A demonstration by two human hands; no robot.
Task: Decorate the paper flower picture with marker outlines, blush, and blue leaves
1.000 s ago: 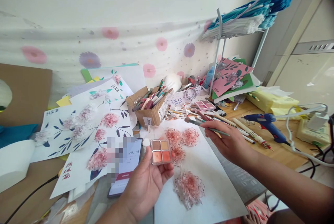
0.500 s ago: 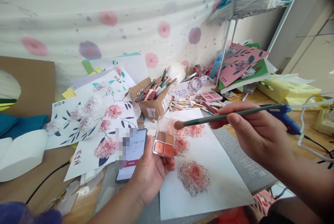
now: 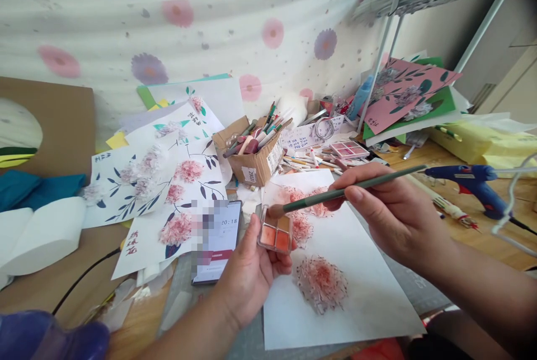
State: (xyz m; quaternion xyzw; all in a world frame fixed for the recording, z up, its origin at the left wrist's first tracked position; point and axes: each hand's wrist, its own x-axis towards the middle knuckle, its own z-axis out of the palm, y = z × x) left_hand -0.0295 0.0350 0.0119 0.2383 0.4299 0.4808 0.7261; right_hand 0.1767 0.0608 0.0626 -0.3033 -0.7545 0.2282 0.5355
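My left hand (image 3: 255, 273) grips a small clear-cased eyeshadow palette (image 3: 276, 232) with brown, tan and orange-pink pans. In my right hand (image 3: 390, 211) is a makeup brush (image 3: 319, 197) with a green handle, held like a pen. Its bristles are over the upper-left brown pan and appear to touch it. Below both hands lies a white paper sheet (image 3: 356, 315) bearing several fluffy pink-red flowers, the nearest flower (image 3: 322, 284) with dark-tipped petals. The far flowers are partly hidden behind my right hand and the brush.
A phone (image 3: 222, 242) showing a timer lies left of the sheet. Finished flower pictures (image 3: 155, 209) cover the left side. Behind stand a cardboard box (image 3: 251, 161) of brushes and another palette (image 3: 349, 150). A blue glue gun (image 3: 474, 181) with its cable sits at right.
The brush tip has come down from above the palette onto its brown pan. The whole view has shifted slightly, with things appearing further right.
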